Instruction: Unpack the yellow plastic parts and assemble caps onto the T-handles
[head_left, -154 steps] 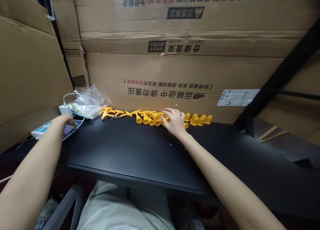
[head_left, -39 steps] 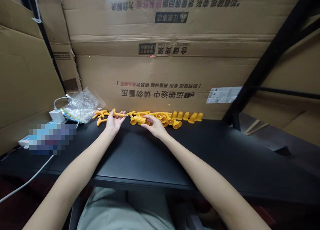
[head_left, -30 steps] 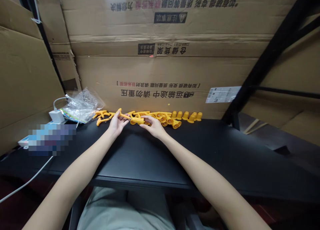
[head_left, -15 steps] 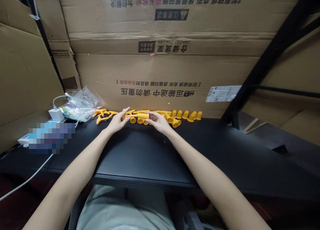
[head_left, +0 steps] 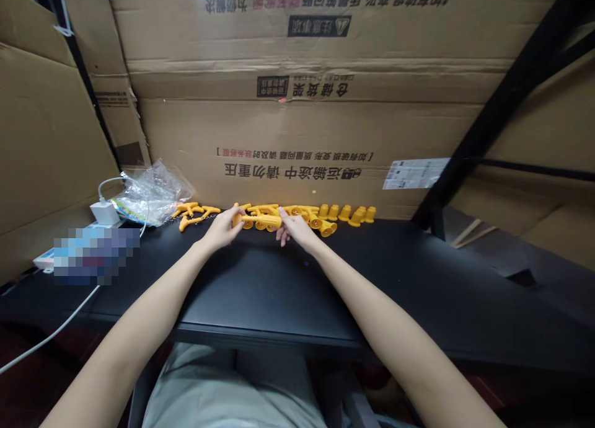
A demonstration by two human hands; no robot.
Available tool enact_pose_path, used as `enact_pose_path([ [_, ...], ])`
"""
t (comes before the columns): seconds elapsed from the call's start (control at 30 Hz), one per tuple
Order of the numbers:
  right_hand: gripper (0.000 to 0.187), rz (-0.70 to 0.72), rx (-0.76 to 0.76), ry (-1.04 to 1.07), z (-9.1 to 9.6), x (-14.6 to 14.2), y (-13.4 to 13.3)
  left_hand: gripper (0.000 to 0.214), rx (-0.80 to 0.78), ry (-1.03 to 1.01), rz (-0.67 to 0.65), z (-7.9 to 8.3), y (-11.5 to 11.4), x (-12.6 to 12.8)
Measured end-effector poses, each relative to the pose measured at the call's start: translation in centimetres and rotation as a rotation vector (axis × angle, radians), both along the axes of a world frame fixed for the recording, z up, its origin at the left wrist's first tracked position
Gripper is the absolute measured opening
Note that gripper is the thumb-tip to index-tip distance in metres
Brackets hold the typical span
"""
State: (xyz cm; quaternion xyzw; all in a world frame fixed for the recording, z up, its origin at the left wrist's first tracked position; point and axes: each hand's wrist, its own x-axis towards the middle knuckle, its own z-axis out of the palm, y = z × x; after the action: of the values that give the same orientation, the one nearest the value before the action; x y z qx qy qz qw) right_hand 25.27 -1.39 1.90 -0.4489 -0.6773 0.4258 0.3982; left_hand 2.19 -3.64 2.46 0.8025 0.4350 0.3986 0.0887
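Level between my two hands lies a yellow plastic piece (head_left: 263, 219), with a slim shaft on the left and a ridged cup-shaped sleeve on the right. My left hand (head_left: 224, 226) is closed on its left end, which the fingers partly hide. My right hand (head_left: 297, 227) pinches the ridged sleeve's right end, its lower fingers curled beneath. Just behind my hands, yellow branched handles (head_left: 264, 208) and flared yellow cups (head_left: 247, 224) lie in a row. Left of my left hand is another yellow handle (head_left: 188, 222) by a thin spiral wire.
Several yellow cups (head_left: 344, 213) stand at the right end of the row, against the cardboard wall (head_left: 297, 124). On the left of the black table (head_left: 269, 291) are a crumpled clear bag (head_left: 155, 189), a white charger (head_left: 105, 213) with a cable and a blurred box (head_left: 95, 254).
My left hand's fingers have closed in on the piece's left end. My right hand has turned slightly, its lower fingers now showing below the sleeve. The piece has shifted slightly right.
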Motion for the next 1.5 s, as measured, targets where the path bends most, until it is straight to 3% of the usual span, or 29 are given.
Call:
enact_pose_path([
  [0.17, 0.045, 0.102, 0.081, 0.042, 0.5, 0.6, -0.2, 0.012, -0.099, -0.09, 0.036, 0.4, -0.2, 0.1],
  [0.3, 0.048, 0.16, 0.123, 0.06, 0.8, 0.8, -0.5, 0.013, -0.145, -0.186, 0.03, 0.8, -0.5, 0.4],
  [0.63, 0.068, -0.017, -0.088, 0.032, 1.5, -0.5, -1.3, 0.014, -0.148, -0.225, -0.001, 1.1, -1.0, 0.7],
  [0.77, 0.05, 0.059, 0.038, 0.046, 1.3, 0.3, -0.8, 0.016, -0.161, -0.228, 0.02, 1.0, -0.6, 0.5],
  [0.9, 0.057, 0.137, 0.179, 0.052, 0.7, 0.8, -0.3, 0.02, -0.196, -0.248, 0.016, 0.7, -0.4, 0.4],
  [1.5, 0.045, 0.084, 0.16, 0.065, 0.1, 0.5, -0.2, 0.018, -0.244, -0.316, 0.029, 0.4, -0.5, 0.7],
])
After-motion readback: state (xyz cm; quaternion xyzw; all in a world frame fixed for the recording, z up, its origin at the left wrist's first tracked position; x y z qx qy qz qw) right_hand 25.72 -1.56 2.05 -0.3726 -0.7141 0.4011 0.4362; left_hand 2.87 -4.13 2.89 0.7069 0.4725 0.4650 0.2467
